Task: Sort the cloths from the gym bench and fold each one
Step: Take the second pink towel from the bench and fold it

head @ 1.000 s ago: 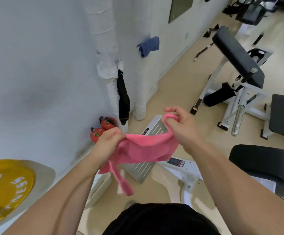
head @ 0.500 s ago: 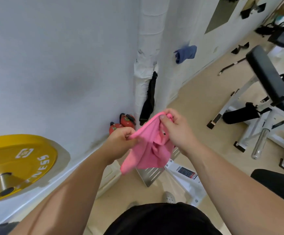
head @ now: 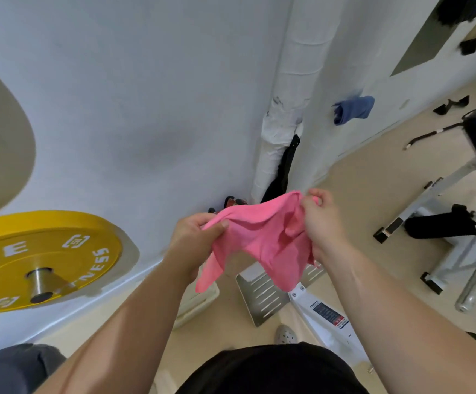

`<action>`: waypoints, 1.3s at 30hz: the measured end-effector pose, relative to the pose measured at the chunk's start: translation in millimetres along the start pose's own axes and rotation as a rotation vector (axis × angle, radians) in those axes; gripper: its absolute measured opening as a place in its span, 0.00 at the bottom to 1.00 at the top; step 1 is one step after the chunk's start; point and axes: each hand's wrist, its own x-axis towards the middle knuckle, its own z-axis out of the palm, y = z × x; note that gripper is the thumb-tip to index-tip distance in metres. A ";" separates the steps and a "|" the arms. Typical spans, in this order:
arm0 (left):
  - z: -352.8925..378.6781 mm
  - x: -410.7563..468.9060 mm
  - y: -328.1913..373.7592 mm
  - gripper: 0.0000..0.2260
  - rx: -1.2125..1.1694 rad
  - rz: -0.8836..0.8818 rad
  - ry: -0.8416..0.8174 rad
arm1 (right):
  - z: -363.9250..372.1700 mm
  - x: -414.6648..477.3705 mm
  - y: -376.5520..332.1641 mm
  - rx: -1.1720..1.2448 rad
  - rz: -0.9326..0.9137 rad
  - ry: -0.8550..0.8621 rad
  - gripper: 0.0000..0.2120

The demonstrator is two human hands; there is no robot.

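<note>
Since the earlier frame, both hands have drawn apart, spreading the pink cloth wider. Left hand pinches one upper edge between thumb and curled fingers. Right hand grips the opposite upper corner, fingers curled. Cloth hangs in the air between the hands, lower edges drooping above the floor. Yellow weight plate is at left; a blue cloth hangs on the wall.

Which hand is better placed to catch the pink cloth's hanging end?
Probably the left hand: the cloth dangles just below it, while the right hand pinches the upper edge farther away.
</note>
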 end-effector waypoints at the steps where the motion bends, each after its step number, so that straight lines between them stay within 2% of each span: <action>1: 4.9 -0.8 3.5 0.04 0.003 0.008 0.008 | 7.1 -4.7 3.3 -0.012 0.002 -0.046 0.12; 4: 21.0 -8.7 14.6 0.05 -0.059 0.035 0.034 | 29.2 -22.8 8.7 -0.073 -0.122 -0.139 0.13; 6: 29.1 -14.1 19.4 0.04 -0.093 0.070 0.031 | 41.8 -33.4 10.4 -0.074 -0.158 -0.222 0.10; 10: 23.8 -16.7 20.5 0.07 -0.074 0.123 0.003 | 52.1 -47.7 7.2 -0.004 -0.092 -0.344 0.09; 14: 16.7 -21.6 21.9 0.14 -0.194 0.089 0.002 | 51.3 -52.6 0.2 0.190 0.020 -0.462 0.16; 16: 12.5 -19.6 20.7 0.13 -0.229 0.030 0.056 | 50.4 -53.1 1.7 0.173 -0.009 -0.514 0.20; 19: 9.9 -20.8 18.7 0.14 -0.144 0.038 0.054 | 49.7 -55.0 4.0 0.035 -0.146 -0.497 0.23; 23: 10.9 -24.6 11.6 0.09 -0.120 0.077 0.036 | 48.5 -52.3 7.1 -0.063 -0.264 -0.413 0.08; 27: 8.4 -25.9 9.8 0.05 -0.132 0.066 0.139 | 45.7 -47.4 8.9 -0.256 -0.453 -0.400 0.06; 30: 4.3 -26.1 11.1 0.05 -0.144 0.059 0.116 | 43.2 -46.5 9.7 -0.272 -0.433 -0.480 0.07; 34: 2.0 -25.4 10.6 0.08 -0.070 0.056 0.047 | 44.1 -44.8 11.9 -0.239 -0.340 -0.609 0.04; 39: 1.7 -30.8 13.1 0.12 -0.054 0.044 -0.001 | 41.2 -46.7 8.7 -0.298 -0.346 -0.591 0.07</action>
